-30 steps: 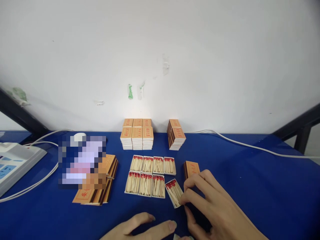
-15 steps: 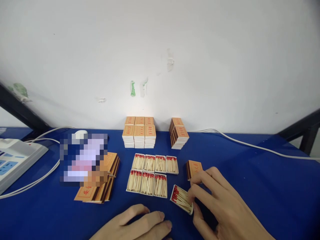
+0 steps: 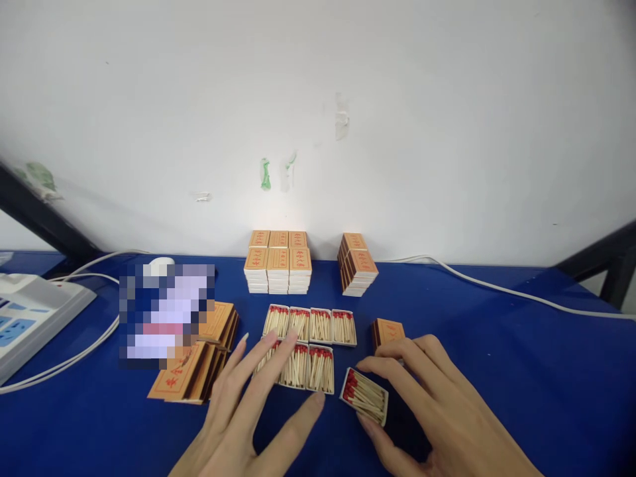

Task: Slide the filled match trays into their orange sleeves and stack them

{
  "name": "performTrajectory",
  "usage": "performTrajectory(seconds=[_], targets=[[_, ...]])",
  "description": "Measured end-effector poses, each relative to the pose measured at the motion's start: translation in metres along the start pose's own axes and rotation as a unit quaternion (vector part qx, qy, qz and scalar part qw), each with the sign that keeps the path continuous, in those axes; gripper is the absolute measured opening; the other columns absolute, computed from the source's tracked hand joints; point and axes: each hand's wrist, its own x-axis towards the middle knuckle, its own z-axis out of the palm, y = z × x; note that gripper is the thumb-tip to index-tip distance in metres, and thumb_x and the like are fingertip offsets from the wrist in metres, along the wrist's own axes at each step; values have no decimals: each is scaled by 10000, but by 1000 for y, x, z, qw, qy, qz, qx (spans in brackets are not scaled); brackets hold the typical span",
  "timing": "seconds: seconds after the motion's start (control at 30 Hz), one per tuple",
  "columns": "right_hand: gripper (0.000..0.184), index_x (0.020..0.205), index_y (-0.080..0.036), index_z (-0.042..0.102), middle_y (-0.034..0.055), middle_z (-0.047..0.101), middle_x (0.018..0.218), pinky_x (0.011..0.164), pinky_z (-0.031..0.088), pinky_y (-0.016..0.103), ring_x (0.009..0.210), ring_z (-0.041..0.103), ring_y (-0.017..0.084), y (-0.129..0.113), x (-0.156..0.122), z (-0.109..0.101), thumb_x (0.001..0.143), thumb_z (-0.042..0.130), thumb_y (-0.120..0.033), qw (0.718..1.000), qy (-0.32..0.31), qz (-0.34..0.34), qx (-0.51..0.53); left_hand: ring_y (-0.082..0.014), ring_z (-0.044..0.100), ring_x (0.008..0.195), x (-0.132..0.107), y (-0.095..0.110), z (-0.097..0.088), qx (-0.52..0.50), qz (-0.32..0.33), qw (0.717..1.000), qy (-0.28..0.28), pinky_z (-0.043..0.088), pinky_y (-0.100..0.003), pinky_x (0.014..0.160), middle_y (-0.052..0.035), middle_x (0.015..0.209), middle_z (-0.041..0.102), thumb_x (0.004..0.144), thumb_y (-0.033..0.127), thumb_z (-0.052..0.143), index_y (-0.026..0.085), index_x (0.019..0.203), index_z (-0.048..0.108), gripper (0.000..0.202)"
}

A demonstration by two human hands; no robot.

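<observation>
My right hand curls round a loose white tray of red-tipped matches, thumb and fingertips at its right end. The tray lies askew on the blue table. My left hand hovers with fingers spread over the near-left end of two rows of open match trays, holding nothing. An orange matchbox sleeve stands just beyond my right fingers.
Stacks of closed orange matchboxes and a second stack stand against the white wall. A fanned pile of orange sleeves lies at the left by a blurred patch. A white power strip and white cables are at the sides.
My left hand rose from the near table edge and reached forward over the tray rows, fingers spread. The loose tray turned from upright to slanting and shifted slightly right under my right hand.
</observation>
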Motion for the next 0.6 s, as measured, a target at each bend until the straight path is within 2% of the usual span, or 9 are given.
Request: performTrajectory(seconds=[0.07,0.13,0.27,0.4,0.47,0.6], targets=[[320,1277,-216,675,108,731,1137,856,632,439,971,673,287,0,-1,2,966,753,-215,1000,-7,1,0,-443,377,1708,1,1,4,-13,-10,1000,4,421,-742,1323,-61,1941,182,1061,385,805,417,1444,769,386],[333,1290,-224,670,107,730,1169,882,639,442,1001,678,288,0,-2,2,971,766,-226,1000,-21,7,2,-438,357,1713,1,0,4,-11,-7,1000,-14,420,-774,1304,-54,1948,127,1077,368,783,435,1438,768,367],[350,1309,-229,667,106,726,1185,900,643,438,1020,686,288,0,-2,2,976,772,-229,1000,-29,9,2,-481,298,1731,1,-9,-3,-1,29,998,-58,555,-744,1195,-170,1926,145,1103,425,726,345,1535,712,440],[355,1317,-238,657,97,729,1191,919,635,456,1049,692,302,1,-4,2,981,772,-242,999,-33,9,-5,-508,368,1701,1,-18,-7,26,59,995,-77,636,-676,1112,-267,1894,179,1101,467,713,272,1606,660,544],[349,1319,-240,647,94,728,1198,920,631,458,1060,693,303,1,-5,1,989,763,-237,999,-39,12,-6,-518,380,1694,1,-21,-7,30,83,993,-80,650,-661,1086,-319,1877,184,1119,548,667,236,1660,610,627],[329,1299,-236,641,92,729,1171,908,630,454,1019,695,291,1,-4,1,991,754,-215,999,-41,4,-1,-494,346,1719,0,-24,-7,28,96,991,-84,642,-623,1112,-320,1882,180,1119,681,586,227,1712,547,748]])
